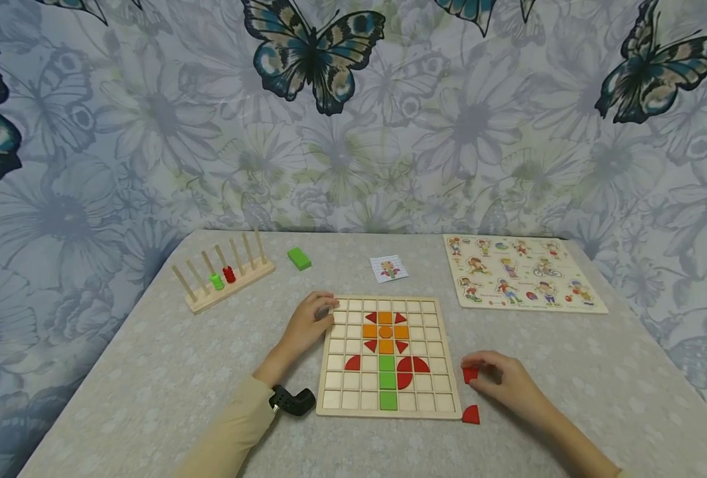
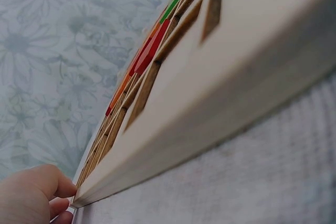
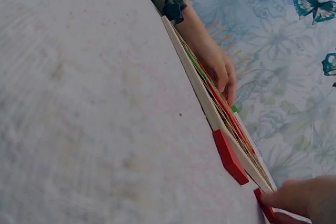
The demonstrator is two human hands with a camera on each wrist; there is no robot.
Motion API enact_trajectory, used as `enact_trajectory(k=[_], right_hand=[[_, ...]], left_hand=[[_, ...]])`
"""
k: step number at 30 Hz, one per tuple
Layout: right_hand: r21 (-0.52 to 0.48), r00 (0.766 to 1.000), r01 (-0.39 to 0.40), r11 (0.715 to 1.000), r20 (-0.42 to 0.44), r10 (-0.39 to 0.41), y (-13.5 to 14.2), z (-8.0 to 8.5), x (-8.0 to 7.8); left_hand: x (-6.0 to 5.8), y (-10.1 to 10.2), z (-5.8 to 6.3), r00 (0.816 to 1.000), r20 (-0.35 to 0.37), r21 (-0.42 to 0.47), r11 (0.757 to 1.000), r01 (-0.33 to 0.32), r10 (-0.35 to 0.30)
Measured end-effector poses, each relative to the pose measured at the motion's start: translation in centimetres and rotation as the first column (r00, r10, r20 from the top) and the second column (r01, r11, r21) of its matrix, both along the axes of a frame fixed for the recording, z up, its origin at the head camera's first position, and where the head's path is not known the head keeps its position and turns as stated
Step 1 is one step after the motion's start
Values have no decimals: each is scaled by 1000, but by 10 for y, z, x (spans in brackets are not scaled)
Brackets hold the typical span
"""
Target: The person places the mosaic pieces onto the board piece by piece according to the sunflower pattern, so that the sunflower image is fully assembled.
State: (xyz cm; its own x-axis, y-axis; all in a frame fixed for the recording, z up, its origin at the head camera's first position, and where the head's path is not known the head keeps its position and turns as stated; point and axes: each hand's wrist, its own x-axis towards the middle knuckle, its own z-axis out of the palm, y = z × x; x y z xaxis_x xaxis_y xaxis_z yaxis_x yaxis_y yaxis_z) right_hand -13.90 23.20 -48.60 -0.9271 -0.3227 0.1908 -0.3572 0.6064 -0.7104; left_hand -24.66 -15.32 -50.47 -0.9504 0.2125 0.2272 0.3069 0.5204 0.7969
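Observation:
A square wooden grid board lies flat in front of the person, with orange, green and red shapes in its cells. My left hand holds the board's far left corner; in the left wrist view its fingers bend at that corner. Beside the board's right edge, my right hand pinches a red piece between fingers and thumb. The fingers partly cover that piece, so its full outline cannot be told. A red quarter-circle piece lies on the table by the near right corner, close to the right hand.
Behind the board is a small picture card. A wooden peg stand with green and red beads stands at the back left, next to a green block. A picture puzzle board lies at the back right. The table meets a patterned wall.

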Motion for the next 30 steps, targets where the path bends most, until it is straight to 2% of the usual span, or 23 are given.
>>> enact_trajectory(k=[2,5,11,15,18,22,27,30], right_hand=[[6,997,62,998,-51,-61,1,-2,0],[5,989,98,995,-110,-97,1,-5,-1],[3,979,82,997,-188,-79,-3,-10,-2],[-39,970,53,998,-236,-60,-3,-11,-3],[-59,960,60,996,-271,-74,-1,-12,-3],[-75,965,72,995,-248,-88,0,-12,-3],[-69,988,-5,998,-155,-6,1,-12,-4],[-65,989,1,998,-147,-10,2,-11,-4]], left_hand=[[0,0,1,1000,4,0,1000,-2,2],[0,0,2,1000,13,2,1000,1,-1],[0,0,3,1000,19,-17,1000,-2,2],[1,1,4,999,35,-8,1000,-2,2],[2,1,5,999,34,-4,1000,4,-4],[2,1,6,1000,28,-12,1000,0,0],[1,1,5,1000,15,-13,1000,-4,4],[1,2,4,1000,15,-9,1000,-3,3]])
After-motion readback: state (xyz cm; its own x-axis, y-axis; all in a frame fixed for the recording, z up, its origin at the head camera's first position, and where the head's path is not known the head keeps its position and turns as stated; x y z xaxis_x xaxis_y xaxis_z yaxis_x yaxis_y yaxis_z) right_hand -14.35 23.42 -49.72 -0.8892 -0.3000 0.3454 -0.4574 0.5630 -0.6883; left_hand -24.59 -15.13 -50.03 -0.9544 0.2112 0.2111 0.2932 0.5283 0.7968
